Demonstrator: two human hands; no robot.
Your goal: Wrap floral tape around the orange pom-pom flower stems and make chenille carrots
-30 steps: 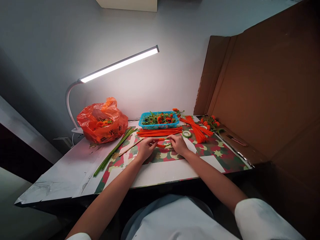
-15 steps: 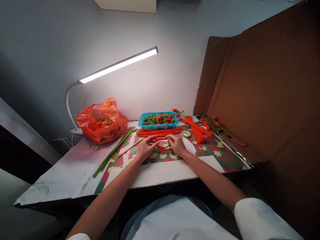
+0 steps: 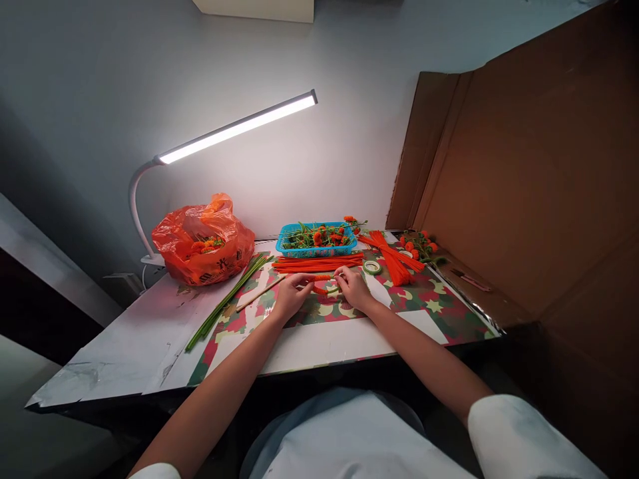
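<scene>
Both hands meet over the patterned table cover, holding a bent pipe cleaner [image 3: 323,278] between them. It looks orange and fuzzy along most of its length, with a pale green part near the right fingers; its exact shape is partly hidden. My left hand [image 3: 293,296] pinches its left side, thumb and fingers closed. At the right side, my right hand [image 3: 354,290] grips with its fingertips together. Just behind the hands lies a bundle of straight orange pipe cleaners [image 3: 319,263]. A roll of green tape [image 3: 372,267] rests right of them, and a thin wooden stick [image 3: 260,294] is left.
A blue basket [image 3: 316,252] of orange flowers stands at the back. On the left are green pipe cleaners [image 3: 227,305], an orange plastic bag [image 3: 204,249] and a lamp [image 3: 239,130]. Tied orange pipe cleaners [image 3: 392,259], more flowers [image 3: 422,245] and a cardboard wall [image 3: 524,166] are right.
My fingers have shifted slightly around the pipe cleaner, and its upper orange part shows a bit more between the hands. Both hands keep their hold; nothing else has moved on the table.
</scene>
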